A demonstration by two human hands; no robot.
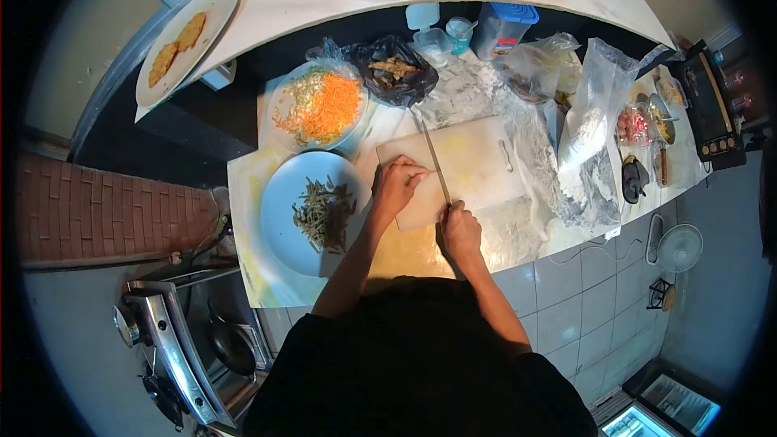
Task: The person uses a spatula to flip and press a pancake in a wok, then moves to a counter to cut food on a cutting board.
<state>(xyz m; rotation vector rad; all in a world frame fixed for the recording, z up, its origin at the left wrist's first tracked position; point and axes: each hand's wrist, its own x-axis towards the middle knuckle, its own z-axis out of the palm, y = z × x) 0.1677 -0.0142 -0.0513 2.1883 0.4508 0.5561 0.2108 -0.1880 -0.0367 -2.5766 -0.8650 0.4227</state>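
My right hand (pixel 462 232) is closed round the handle of a long kitchen knife (pixel 435 155). Its blade points away from me across the white cutting board (pixel 477 162), which has a yellowish stain. On the board's left side my left hand (pixel 396 186) has its fingers drawn together, their tips close to the blade. Whatever they pinch is too small to make out. Left of that hand, a light-blue plate (pixel 279 218) carries a heap of thin green strips (pixel 324 212). Behind it, shredded carrot (pixel 336 107) and pale chopped pieces lie on another plate (pixel 279 133).
A black plastic bag (pixel 417 85) with brown pieces sits behind the board. Jars and a blue-lidded container (pixel 503 30) stand at the back. On the right are a bag of white powder (pixel 589 125) and floury plastic. A plate of fritters (pixel 222 12) rests on the upper ledge.
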